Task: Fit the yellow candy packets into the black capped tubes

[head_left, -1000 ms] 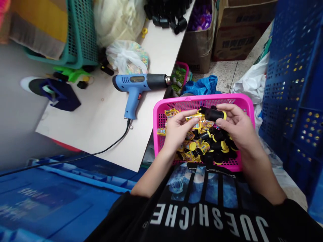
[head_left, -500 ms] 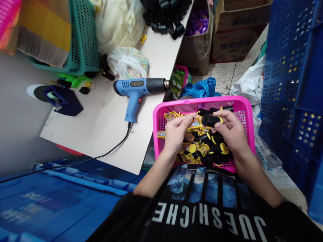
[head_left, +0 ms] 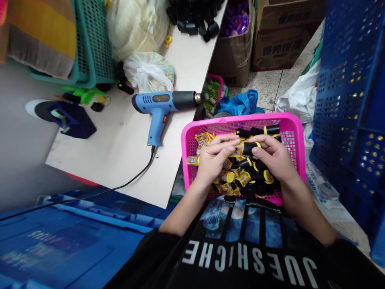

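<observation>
Cylinder (head_left: 249,149), black with a yellow rim, sits just above the heaped pink basket (head_left: 240,120), near its middle. In the head view, my right hand (head_left: 272,157) is closed on it, with the fingers and thumb clasping its yellow end. My left hand (head_left: 214,157) curls in just beside its black end, but I cannot tell whether those fingers hold it, or a foil packet (head_left: 203,139) beneath them. The right hand's hold looks shallow, so the smooth barrel could twist or roll free if my fingers shift, then drop among the loose packets and the other cylinders (head_left: 272,129). The heat gun (head_left: 161,102) lies on the white board (head_left: 114,160) near the basket, and its cord (head_left: 136,174) runs off the board's edge over the blue bin (head_left: 69,245). A careless elbow could snag that cord and drag the gun out of place.
</observation>
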Demonstrator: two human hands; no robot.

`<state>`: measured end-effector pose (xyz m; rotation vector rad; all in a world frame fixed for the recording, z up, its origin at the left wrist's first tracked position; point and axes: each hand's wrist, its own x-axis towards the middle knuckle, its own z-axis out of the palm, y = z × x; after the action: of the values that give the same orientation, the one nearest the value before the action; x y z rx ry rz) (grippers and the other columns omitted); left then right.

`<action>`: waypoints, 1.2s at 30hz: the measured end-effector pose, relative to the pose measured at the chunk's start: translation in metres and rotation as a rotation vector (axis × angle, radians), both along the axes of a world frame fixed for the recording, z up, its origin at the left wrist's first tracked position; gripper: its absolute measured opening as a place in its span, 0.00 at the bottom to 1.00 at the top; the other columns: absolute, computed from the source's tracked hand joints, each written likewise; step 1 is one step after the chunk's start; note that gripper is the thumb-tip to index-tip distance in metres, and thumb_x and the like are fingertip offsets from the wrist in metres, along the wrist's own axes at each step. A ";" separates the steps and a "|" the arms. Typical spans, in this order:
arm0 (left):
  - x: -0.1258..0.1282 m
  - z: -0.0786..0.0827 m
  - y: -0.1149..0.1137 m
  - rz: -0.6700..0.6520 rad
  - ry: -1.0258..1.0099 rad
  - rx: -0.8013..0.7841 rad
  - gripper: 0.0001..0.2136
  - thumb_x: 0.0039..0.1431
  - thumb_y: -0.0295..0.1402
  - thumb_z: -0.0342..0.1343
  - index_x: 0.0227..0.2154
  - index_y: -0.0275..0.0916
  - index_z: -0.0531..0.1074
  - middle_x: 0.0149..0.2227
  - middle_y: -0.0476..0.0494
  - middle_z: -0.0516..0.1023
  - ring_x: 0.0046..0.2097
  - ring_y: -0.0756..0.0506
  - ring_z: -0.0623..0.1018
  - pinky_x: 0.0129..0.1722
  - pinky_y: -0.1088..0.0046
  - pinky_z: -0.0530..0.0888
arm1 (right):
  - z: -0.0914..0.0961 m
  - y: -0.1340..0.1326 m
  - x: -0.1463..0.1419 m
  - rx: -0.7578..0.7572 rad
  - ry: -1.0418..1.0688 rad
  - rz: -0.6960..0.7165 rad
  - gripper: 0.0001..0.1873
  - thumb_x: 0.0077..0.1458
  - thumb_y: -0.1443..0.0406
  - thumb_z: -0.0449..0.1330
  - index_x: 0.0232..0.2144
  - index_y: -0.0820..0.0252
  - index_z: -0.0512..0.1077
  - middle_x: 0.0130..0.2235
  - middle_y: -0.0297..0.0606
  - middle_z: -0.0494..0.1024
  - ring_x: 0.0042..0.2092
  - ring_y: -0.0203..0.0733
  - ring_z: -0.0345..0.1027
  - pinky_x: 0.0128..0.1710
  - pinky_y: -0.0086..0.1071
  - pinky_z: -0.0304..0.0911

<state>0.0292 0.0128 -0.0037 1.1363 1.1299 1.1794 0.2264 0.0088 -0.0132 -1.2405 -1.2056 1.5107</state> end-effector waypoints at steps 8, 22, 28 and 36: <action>-0.002 0.000 -0.002 -0.080 0.043 0.087 0.15 0.60 0.38 0.68 0.50 0.55 0.82 0.48 0.46 0.84 0.49 0.46 0.82 0.50 0.67 0.78 | -0.008 -0.004 -0.006 0.079 0.039 -0.040 0.25 0.50 0.51 0.73 0.47 0.50 0.73 0.44 0.36 0.80 0.45 0.44 0.77 0.48 0.39 0.73; 0.005 0.003 -0.004 -0.196 -0.114 -0.084 0.16 0.47 0.33 0.75 0.41 0.45 0.84 0.45 0.45 0.86 0.48 0.44 0.83 0.49 0.70 0.79 | -0.007 -0.010 -0.013 -0.206 0.497 0.233 0.27 0.65 0.44 0.56 0.59 0.48 0.68 0.60 0.41 0.74 0.60 0.47 0.72 0.62 0.45 0.67; 0.006 0.006 -0.010 -0.250 -0.185 -0.006 0.19 0.48 0.26 0.74 0.44 0.49 0.83 0.47 0.49 0.86 0.49 0.47 0.84 0.47 0.77 0.78 | -0.014 -0.010 -0.018 -0.112 0.582 0.197 0.31 0.55 0.40 0.65 0.53 0.48 0.72 0.55 0.39 0.77 0.59 0.47 0.72 0.61 0.43 0.66; 0.004 0.005 -0.013 -0.272 -0.169 -0.076 0.17 0.47 0.31 0.75 0.42 0.44 0.82 0.47 0.45 0.86 0.47 0.44 0.85 0.45 0.72 0.80 | -0.023 -0.009 -0.015 -0.042 0.473 0.173 0.31 0.50 0.40 0.69 0.49 0.47 0.76 0.48 0.36 0.78 0.51 0.44 0.74 0.54 0.39 0.70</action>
<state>0.0336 -0.0005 0.0011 1.0726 0.8543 0.9920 0.2112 0.0001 -0.0363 -0.7526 -0.9834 1.8351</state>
